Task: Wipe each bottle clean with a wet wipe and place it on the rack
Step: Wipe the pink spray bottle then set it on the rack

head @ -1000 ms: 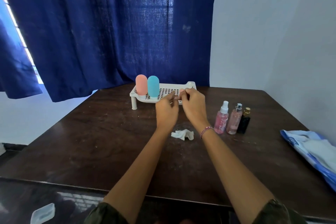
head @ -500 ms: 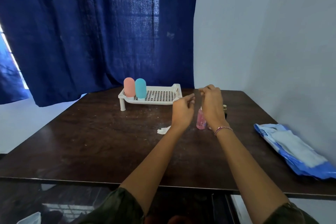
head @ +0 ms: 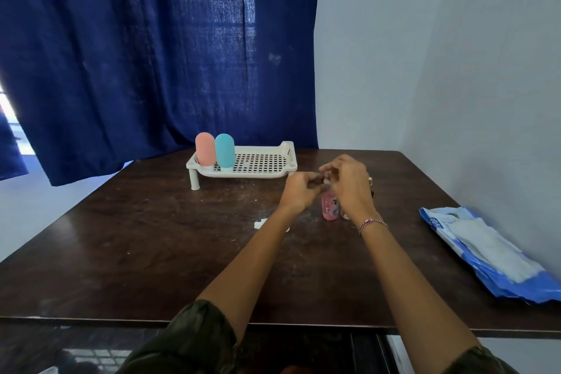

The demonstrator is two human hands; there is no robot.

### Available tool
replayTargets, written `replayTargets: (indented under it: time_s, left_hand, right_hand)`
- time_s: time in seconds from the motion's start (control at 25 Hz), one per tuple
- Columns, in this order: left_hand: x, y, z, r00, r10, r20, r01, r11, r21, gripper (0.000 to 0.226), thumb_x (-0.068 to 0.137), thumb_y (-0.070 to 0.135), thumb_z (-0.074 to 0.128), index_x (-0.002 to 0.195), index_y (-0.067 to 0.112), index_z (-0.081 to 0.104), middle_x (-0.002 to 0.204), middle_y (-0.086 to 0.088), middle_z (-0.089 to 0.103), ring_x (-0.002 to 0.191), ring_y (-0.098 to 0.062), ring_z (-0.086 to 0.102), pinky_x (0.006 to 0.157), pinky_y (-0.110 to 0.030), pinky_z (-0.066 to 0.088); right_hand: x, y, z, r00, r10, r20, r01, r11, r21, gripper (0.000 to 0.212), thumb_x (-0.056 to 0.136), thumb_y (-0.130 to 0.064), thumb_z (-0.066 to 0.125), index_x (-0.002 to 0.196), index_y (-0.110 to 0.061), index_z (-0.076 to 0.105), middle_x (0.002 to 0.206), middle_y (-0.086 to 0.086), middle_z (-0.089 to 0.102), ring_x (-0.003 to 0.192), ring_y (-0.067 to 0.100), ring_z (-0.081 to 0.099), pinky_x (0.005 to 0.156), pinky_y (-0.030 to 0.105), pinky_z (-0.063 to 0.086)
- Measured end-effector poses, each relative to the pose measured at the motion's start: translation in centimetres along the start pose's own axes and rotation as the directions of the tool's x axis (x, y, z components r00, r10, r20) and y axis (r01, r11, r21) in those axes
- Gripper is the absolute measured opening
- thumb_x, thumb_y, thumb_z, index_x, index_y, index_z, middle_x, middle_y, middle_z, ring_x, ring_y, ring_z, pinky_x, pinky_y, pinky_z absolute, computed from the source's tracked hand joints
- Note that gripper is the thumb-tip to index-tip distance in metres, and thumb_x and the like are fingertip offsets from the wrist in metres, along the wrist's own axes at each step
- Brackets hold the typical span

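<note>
**A:** Head view: how far along is it?

**B:** Two are done, I'd judge. A pink bottle [head: 205, 149] and a blue bottle [head: 224, 150] stand side by side at the left end of the rack [head: 287, 150], just above the middle of the frame.

**A:** What's left?

**B:** Three, it seems. A spray bottle [head: 329, 206] stands on the desk [head: 145, 237], right of centre. A second bottle [head: 344, 215] is mostly hidden behind the right wrist. A gold cap [head: 370, 181] peeps out past that hand.

**A:** And the grips?

**B:** Both meet at the spray bottle's top. The left grip [head: 299, 191] has curled fingers just left of it, and the right grip [head: 349, 182] arches over it. I cannot tell whether either has hold of anything.

**A:** The wipe?

**B:** A crumpled wipe [head: 260, 223] lies on the desk, partly under the left forearm. The pack [head: 485, 252] sits at the right edge.

**A:** So what stage is this?

**B:** The third bottle is being started. Wiping and racking it, and the other two, are yet to come.
</note>
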State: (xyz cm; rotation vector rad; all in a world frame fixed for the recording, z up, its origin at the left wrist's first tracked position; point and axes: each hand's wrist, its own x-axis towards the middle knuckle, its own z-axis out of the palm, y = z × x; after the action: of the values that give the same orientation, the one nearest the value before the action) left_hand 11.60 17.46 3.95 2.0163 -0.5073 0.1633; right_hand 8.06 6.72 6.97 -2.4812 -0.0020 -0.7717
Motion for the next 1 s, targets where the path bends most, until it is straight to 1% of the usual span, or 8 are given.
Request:
replayTargets:
  time_s: [0.12,0.28,0.4,0.56,0.64,0.76,0.88,1.0]
  left_hand:
    - [-0.1,-0.5,-1.0,0.999,0.012,-0.044,-0.011,1.000,0.025,0.027,0.083,0.010,0.068,0.109,0.003,0.067,0.102,-0.011,0.071,0.085,-0.007,0.060,0.072,-0.007,0.044]
    - [-0.6,-1.9,-3.3,0.993,0.060,-0.099,-0.059,0.998,0.006,0.029,0.084,0.008,0.067,0.113,0.006,0.065,0.102,-0.005,0.070,0.086,-0.004,0.061,0.076,-0.007,0.048]
    - [-1.3,-3.5,-4.8,0.990,0.055,-0.129,-0.054,0.999,0.005,0.032,0.089,0.005,0.059,0.120,0.008,0.060,0.105,0.002,0.064,0.088,0.002,0.056,0.074,0.001,0.042]
    - [-1.7,-5.9,-5.8,0.983,0.104,-0.150,-0.102,0.995,0.019,0.031,0.091,0.008,0.057,0.122,0.010,0.058,0.117,-0.006,0.063,0.102,-0.009,0.058,0.086,-0.010,0.045]
    - [-1.5,-6.4,-5.9,0.980,0.104,-0.168,-0.103,0.995,0.013,0.032,0.091,0.009,0.058,0.123,0.009,0.056,0.118,-0.007,0.061,0.104,-0.011,0.057,0.091,-0.020,0.047]
    - [-1.2,-7.1,-5.9,0.978,0.079,-0.195,-0.090,0.995,-0.048,0.033,0.091,0.012,0.059,0.123,0.010,0.054,0.115,-0.005,0.060,0.101,-0.009,0.057,0.085,-0.017,0.049]
    - [-1.2,-7.6,-6.3,0.974,0.074,-0.212,-0.101,0.988,-0.116,0.030,0.089,0.016,0.062,0.118,0.014,0.054,0.114,0.000,0.060,0.101,-0.008,0.058,0.081,-0.016,0.050]
    - [-1.3,-7.6,-6.8,0.978,0.045,-0.204,-0.085,0.979,-0.187,0.025,0.089,0.016,0.062,0.112,0.019,0.053,0.108,0.007,0.061,0.099,-0.004,0.060,0.082,-0.018,0.053]
  right_hand:
    - [0.3,-0.1,1.4,0.999,-0.040,-0.036,0.041,0.999,0.031,0.015,0.087,-0.006,0.059,0.087,-0.015,0.071,0.101,-0.001,0.062,0.088,0.013,0.061,0.081,0.032,0.054]
    - [0.3,-0.6,2.7,0.988,-0.132,-0.080,0.149,0.950,0.273,0.014,0.082,-0.001,0.065,0.086,-0.013,0.072,0.093,-0.004,0.063,0.080,0.003,0.059,0.076,0.013,0.051]
    - [0.0,-1.4,4.6,0.984,-0.147,-0.096,0.174,0.881,0.441,0.017,0.080,-0.001,0.066,0.091,-0.012,0.071,0.096,-0.004,0.066,0.086,-0.001,0.060,0.078,0.009,0.049]
    - [-0.9,-1.2,7.0,0.988,-0.134,-0.077,0.154,0.823,0.547,0.021,0.083,-0.007,0.066,0.102,-0.014,0.067,0.106,-0.003,0.065,0.093,0.002,0.061,0.078,0.013,0.051]
    - [-1.8,-0.5,7.4,0.986,-0.158,-0.049,0.158,0.818,0.554,0.015,0.082,-0.011,0.068,0.097,-0.015,0.067,0.099,-0.005,0.066,0.088,0.001,0.061,0.074,0.013,0.050]
    - [-2.4,0.1,7.3,0.946,-0.276,0.171,0.174,0.876,0.451,0.011,0.078,-0.021,0.071,0.088,-0.016,0.070,0.084,-0.007,0.066,0.076,0.002,0.060,0.068,0.014,0.048]
    - [-2.5,-0.3,7.5,0.810,-0.358,0.464,0.265,0.930,0.254,0.032,0.072,-0.042,0.072,0.095,-0.020,0.070,0.090,-0.011,0.061,0.076,-0.001,0.054,0.068,0.017,0.046]
    - [-2.5,-0.7,7.9,0.756,-0.363,0.545,0.338,0.929,0.150,0.036,0.073,-0.036,0.074,0.104,-0.019,0.069,0.097,-0.010,0.059,0.078,-0.001,0.050,0.070,0.015,0.042]
